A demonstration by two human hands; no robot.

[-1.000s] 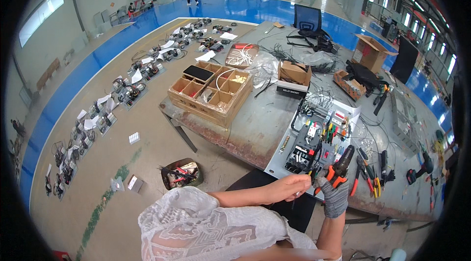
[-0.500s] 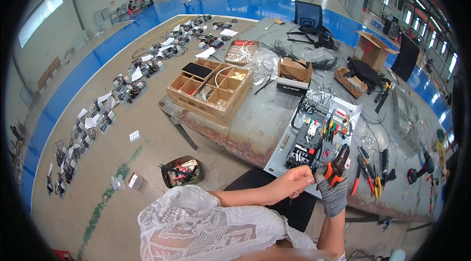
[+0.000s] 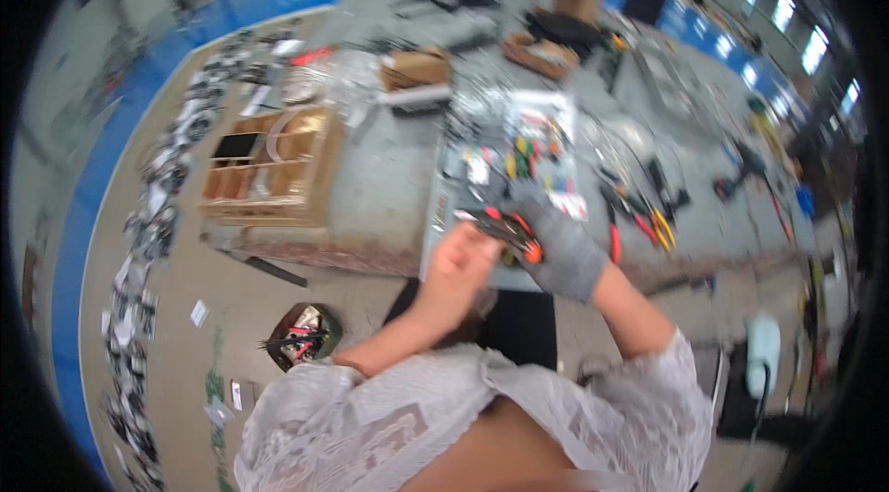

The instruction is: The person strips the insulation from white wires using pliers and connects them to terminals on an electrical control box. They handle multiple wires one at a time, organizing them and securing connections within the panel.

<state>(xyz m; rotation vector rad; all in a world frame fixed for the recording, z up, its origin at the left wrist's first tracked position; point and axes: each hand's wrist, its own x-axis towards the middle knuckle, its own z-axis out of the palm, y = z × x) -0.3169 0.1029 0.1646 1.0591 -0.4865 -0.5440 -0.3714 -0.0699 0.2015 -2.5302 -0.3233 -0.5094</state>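
In my gloved right hand point(image 3: 567, 249) is a pair of wire strippers point(image 3: 511, 233) with orange and black handles. The strippers' jaws point left, up against the fingertips of my bare left hand point(image 3: 456, 274). That hand is closed in a pinch; a thin dark wire showed below it a moment before, but blur and the fingers hide it now. Just beyond both hands lies a pale mounting panel point(image 3: 433, 231) carrying electrical parts and coloured wires at the table's front edge.
A wooden compartment box point(image 3: 321, 179) stands on the table's left. Pliers point(image 3: 659, 229) and other hand tools lie right of the panel. Behind it sits an open carton point(image 3: 417, 74). On the floor at left are a scrap bin point(image 3: 274, 353) and rows of wired assemblies point(image 3: 153, 210).
My view has swung right and blurred. The wire strippers have turned from pointing up to pointing left, and their jaws have come to my left fingertips.
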